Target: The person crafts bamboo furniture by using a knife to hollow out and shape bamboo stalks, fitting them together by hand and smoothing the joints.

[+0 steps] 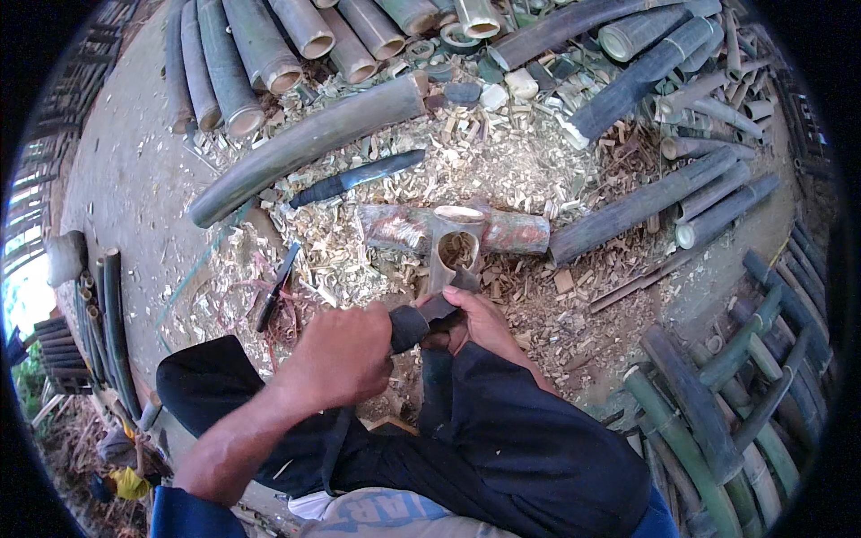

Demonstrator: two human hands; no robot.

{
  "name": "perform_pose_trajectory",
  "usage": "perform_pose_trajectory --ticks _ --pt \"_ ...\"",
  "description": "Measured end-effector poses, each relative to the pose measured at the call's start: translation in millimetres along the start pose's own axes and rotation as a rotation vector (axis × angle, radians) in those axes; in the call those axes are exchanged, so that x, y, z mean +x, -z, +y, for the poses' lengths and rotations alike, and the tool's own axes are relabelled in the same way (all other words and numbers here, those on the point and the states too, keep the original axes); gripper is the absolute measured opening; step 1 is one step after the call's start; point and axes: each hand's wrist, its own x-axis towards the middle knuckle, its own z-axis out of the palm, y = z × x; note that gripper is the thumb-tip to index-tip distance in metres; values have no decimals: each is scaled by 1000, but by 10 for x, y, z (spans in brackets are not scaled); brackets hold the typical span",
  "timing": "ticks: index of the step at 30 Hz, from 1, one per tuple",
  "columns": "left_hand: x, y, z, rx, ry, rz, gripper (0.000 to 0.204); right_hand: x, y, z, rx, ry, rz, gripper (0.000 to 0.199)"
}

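My left hand (345, 354) is closed in a fist around the dark, wrapped handle of a knife (410, 328). Its blade reaches up to the near end of a short bamboo piece (439, 273), which has an opening cut into its upper side. Wood chips show inside that opening. Just right of the blade, my right hand (484, 325) grips the near end of the bamboo piece, the thumb beside the blade; its other fingers are partly hidden. Under the bamboo's far part lies a rough log (520, 233), set crosswise.
Beyond the log lies a long-bladed knife (359, 177) near a thick bamboo pole (309, 148). A smaller knife (278, 287) rests on shavings at left. Several cut bamboo poles (238, 72) lie at the back, with bamboo frames (708, 403) at right. A person (126, 480) is at far lower left.
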Motion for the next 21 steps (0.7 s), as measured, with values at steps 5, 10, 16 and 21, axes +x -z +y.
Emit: perform_pose_trajectory --ticks 5,10,16,21 --pt "16 -776 352 -440 185 43 47 -26 200 -322 -652 39 66 37" --pt "287 -1241 923 -823 319 137 55 -42 271 -548 -844 -12 178 43" --pt "-18 -1426 473 -947 297 189 63 -217 39 -180 -1160 191 340 37" --pt "13 -711 -81 -506 503 385 39 351 -279 -30 -540 65 300 28"
